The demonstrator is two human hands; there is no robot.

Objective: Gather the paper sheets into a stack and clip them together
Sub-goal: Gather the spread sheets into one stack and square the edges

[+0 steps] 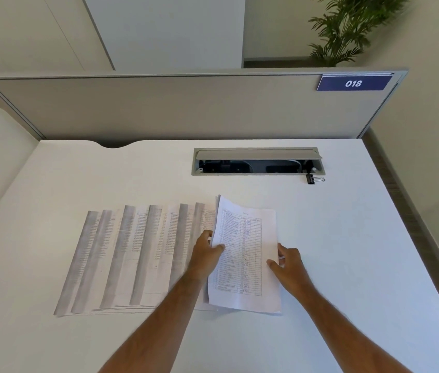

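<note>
Both hands hold one small bundle of printed sheets [245,254] at the right end of the row. Left hand [207,254]: grip closed on the bundle's left edge, thumb on top. Right hand [289,261]: thumb on the sheet face, fingers at the right edge, pinching it. Bundle is lifted and tilted; far left corner curls up.

Remaining sheets [132,254] lie fanned and overlapping on the white surface [347,265], left of the bundle. Thin, limp printed paper with table grids; blurred, so text unreadable.

Binder clip [312,179], black with wire handles, sits well apart at the far right, just beside the open cable tray [257,161].

Risks, judged: the smooth surface lets fanned sheets slide and skew when swept together; thin paper may crease at the thumb; uneven edges would clip badly.
</note>
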